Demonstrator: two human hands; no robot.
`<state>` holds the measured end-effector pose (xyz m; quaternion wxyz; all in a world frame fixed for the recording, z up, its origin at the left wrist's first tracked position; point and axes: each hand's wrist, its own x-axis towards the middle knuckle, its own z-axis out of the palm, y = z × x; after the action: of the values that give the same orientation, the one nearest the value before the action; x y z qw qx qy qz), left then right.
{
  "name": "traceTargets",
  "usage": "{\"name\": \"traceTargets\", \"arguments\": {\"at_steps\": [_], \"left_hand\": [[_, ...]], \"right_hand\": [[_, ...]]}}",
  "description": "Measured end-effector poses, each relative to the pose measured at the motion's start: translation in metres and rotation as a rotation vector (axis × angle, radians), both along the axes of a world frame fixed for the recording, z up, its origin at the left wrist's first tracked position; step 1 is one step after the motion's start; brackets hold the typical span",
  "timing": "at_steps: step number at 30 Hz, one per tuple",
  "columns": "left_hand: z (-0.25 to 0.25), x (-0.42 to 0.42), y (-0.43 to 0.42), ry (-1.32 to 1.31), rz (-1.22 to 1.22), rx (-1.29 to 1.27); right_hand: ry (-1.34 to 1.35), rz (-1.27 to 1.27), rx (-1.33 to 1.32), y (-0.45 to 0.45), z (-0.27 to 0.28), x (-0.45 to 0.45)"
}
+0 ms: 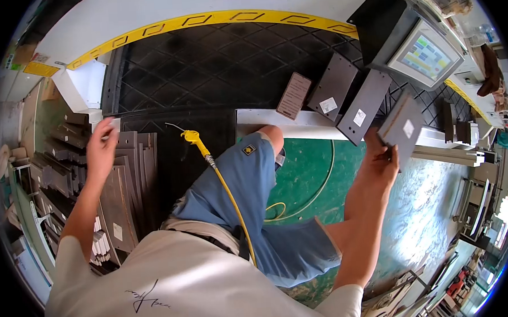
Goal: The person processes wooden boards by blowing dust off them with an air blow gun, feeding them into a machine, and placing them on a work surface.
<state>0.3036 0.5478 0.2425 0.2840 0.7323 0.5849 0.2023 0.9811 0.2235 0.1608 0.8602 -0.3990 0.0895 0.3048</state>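
My right hand (384, 164) grips a flat dark grey plate (400, 129) by its lower edge, thumb and fingers on either side of it. The plate is tilted and has a small white label on its face. Two more labelled grey plates, one (334, 85) and another (365, 108), stand beside it, along with a brown plate (294, 95) covered in print. My left hand (102, 148) is raised with nothing in it, its fingers loosely apart and slightly blurred. It is nearest to a row of upright grey plates (130, 188).
A yellow air blow gun (193, 138) with a yellow hose lies by my leg on a black surface (190, 156). A touchscreen panel (425, 53) juts out at upper right. Further plates (59, 168) are stacked at far left. The floor (300, 162) is green.
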Motion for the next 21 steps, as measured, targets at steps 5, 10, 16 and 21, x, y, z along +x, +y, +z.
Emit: {"name": "traceTargets", "arguments": {"at_steps": [5,10,16,21], "left_hand": [[-0.007,-0.084,-0.082,0.422,0.087,0.058],[-0.009,-0.078,-0.149,0.546,0.028,-0.010],[-0.003,-0.088,-0.161,0.702,0.024,-0.145],[-0.010,-0.105,-0.172,0.619,0.018,-0.144]], "right_hand": [[-0.019,0.105,0.085,-0.005,-0.019,0.063],[-0.026,0.203,0.072,0.033,-0.060,0.028],[0.212,0.245,0.061,0.104,-0.103,-0.044],[0.198,0.246,0.058,0.136,-0.117,-0.064]]}}
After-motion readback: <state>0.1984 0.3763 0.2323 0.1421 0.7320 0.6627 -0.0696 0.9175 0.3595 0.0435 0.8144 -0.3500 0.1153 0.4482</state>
